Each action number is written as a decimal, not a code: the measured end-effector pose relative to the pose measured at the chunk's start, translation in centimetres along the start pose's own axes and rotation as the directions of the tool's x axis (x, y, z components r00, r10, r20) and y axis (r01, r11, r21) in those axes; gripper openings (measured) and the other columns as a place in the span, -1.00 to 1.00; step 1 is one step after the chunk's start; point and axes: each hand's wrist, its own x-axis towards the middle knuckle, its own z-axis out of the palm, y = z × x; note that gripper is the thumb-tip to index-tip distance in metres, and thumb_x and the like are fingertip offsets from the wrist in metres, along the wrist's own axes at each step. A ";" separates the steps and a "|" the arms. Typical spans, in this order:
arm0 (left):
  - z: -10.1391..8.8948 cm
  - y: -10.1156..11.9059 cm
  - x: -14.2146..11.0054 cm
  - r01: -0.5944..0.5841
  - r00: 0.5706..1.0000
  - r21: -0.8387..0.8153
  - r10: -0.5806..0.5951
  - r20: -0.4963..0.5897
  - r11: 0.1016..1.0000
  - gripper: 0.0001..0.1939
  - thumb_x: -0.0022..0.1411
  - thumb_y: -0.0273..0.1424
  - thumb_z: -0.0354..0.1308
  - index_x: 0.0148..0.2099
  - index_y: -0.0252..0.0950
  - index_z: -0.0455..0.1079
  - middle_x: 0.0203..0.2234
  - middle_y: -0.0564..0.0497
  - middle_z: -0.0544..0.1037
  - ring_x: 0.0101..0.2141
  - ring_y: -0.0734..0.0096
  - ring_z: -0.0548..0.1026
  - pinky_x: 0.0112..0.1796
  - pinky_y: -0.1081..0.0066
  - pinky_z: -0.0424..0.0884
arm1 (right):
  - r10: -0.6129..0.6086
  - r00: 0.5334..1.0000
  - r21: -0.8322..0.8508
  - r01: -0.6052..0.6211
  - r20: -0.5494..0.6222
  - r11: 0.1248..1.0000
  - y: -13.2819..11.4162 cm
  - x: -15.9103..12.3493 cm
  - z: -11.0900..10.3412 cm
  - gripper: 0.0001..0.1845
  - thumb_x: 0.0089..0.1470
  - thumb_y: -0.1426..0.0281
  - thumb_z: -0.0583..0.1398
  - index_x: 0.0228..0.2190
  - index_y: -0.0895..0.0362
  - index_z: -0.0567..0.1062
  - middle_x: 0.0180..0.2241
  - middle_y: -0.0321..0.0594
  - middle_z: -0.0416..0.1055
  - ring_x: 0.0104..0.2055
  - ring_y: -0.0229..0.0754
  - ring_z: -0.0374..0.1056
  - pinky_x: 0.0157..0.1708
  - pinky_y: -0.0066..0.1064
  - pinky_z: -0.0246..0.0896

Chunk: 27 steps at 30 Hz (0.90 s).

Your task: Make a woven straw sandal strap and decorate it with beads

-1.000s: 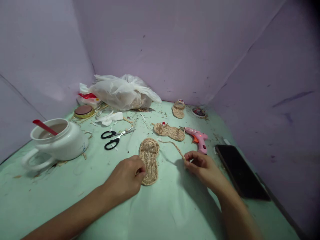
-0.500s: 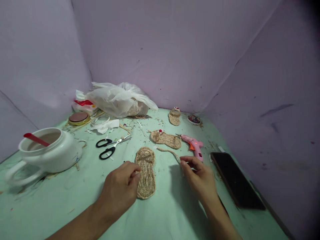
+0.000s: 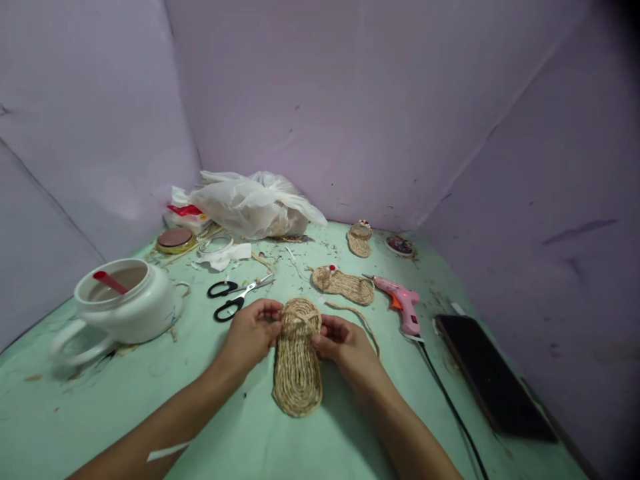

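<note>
A woven straw slipper [image 3: 299,370] with a crossed strap near its far end is pinched at both sides. My left hand [image 3: 256,332] grips its left edge between thumb and fingers, and my right hand [image 3: 345,343] grips the right edge. Its far end appears tilted up off the table. A loose braided straw cord [image 3: 357,312] lies just beyond my right hand, curving down beside it. Farther back rests another straw slipper [image 3: 345,285] with a red bead on its strap, close to the tip of a pink glue gun [image 3: 401,301].
Black-handled scissors [image 3: 235,299] lie left of centre, near a white pot [image 3: 140,310] with a red stick in it. On the right is a phone [image 3: 493,377]. A plastic bag [image 3: 255,203], a small beaded slipper [image 3: 359,240] and a dish of beads [image 3: 400,245] stand along the back.
My right hand has let go of the cord, which now lies on the table, and has moved left onto the slipper. My left hand has shifted up to the slipper's far end.
</note>
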 end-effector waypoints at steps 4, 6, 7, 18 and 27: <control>0.0 0.3 -0.7 0.043 0.994 -0.303 -0.011 0.106 0.952 -0.65 -0.09 -0.30 0.21 -0.23 -0.34 0.30 -0.67 0.21 0.31 -0.74 0.68 0.16 -0.73 0.62 0.03 | -0.030 0.995 0.182 0.011 0.100 0.983 -0.3 -2.1 -0.3 -0.67 -0.27 0.35 0.37 -0.36 0.16 0.51 -0.43 -0.21 0.48 -0.40 -0.20 0.39 -0.34 -0.37 0.24; 0.0 0.2 -0.9 0.070 0.989 -0.375 -0.016 0.146 0.924 -0.61 -0.08 -0.26 0.24 -0.22 -0.36 0.29 -0.73 0.25 0.25 -0.76 0.70 0.13 -0.75 0.64 -0.01 | -0.033 0.990 0.243 -0.001 0.138 0.970 -0.3 -2.7 -0.6 -0.68 -0.27 0.36 0.38 -0.37 0.15 0.51 -0.42 -0.21 0.50 -0.40 -0.20 0.39 -0.33 -0.37 0.23; 0.1 0.1 -1.0 0.082 0.987 -0.390 -0.020 0.160 0.917 -0.60 -0.09 -0.26 0.26 -0.22 -0.36 0.29 -0.72 0.25 0.26 -0.76 0.71 0.13 -0.76 0.64 -0.02 | -0.029 0.988 0.254 -0.010 0.149 0.967 -0.3 -2.9 -0.7 -0.68 -0.27 0.37 0.39 -0.37 0.15 0.51 -0.43 -0.21 0.50 -0.40 -0.20 0.39 -0.33 -0.38 0.23; 0.4 -0.7 -1.2 0.130 0.977 -0.147 -0.101 0.188 0.981 -0.69 -0.11 -0.30 0.22 -0.31 -0.37 0.31 -0.80 0.25 0.24 -0.81 0.69 0.08 -0.82 0.63 -0.06 | 0.076 0.960 0.304 -0.159 0.269 0.939 -1.2 -3.3 -1.4 -0.62 -0.16 0.31 0.33 -0.24 0.17 0.50 -0.32 -0.15 0.53 -0.34 -0.20 0.44 -0.32 -0.43 0.24; 0.7 -1.1 -1.1 0.106 0.983 -0.056 -0.096 0.156 0.993 -0.64 -0.14 -0.22 0.20 -0.30 -0.34 0.31 -0.72 0.23 0.28 -0.80 0.67 0.10 -0.77 0.56 0.00 | 0.100 0.987 0.278 -0.131 0.123 0.952 -0.3 -2.9 -0.6 -0.57 -0.21 0.27 0.37 -0.27 0.17 0.46 -0.37 -0.17 0.53 -0.36 -0.16 0.45 -0.38 -0.42 0.26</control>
